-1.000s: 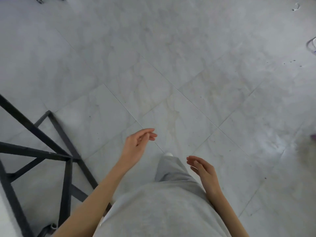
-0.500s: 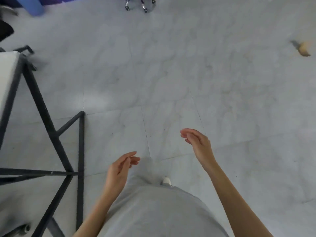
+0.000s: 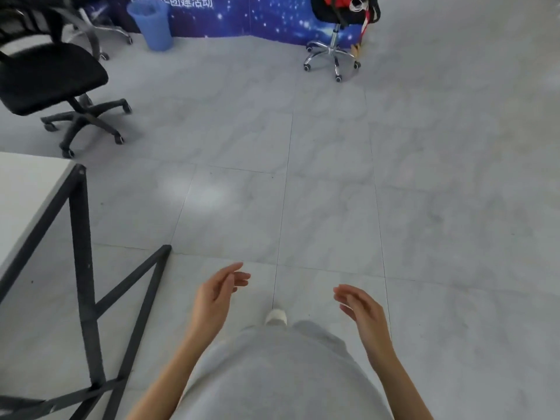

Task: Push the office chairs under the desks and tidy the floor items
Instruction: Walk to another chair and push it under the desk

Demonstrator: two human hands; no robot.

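A black office chair (image 3: 51,77) stands at the upper left, out on the floor beyond the corner of a white desk (image 3: 21,192) with black metal legs. A second chair with a chrome base (image 3: 331,53) stands at the top, with red and black items on its seat. Part of a third chair's base (image 3: 100,34) shows behind the black chair. My left hand (image 3: 216,295) and my right hand (image 3: 362,310) hang low in front of me, fingers relaxed, holding nothing and far from any chair.
A blue waste bin (image 3: 153,24) stands at the top by a dark blue starry banner (image 3: 242,16). The desk's black leg frame (image 3: 88,298) reaches across the floor at my left. Grey floor tiles (image 3: 424,192) stretch ahead and to the right.
The view has lifted and turned, bringing the chairs, bin and banner into sight. My hands stay loose in front of me, swinging slightly as I walk.
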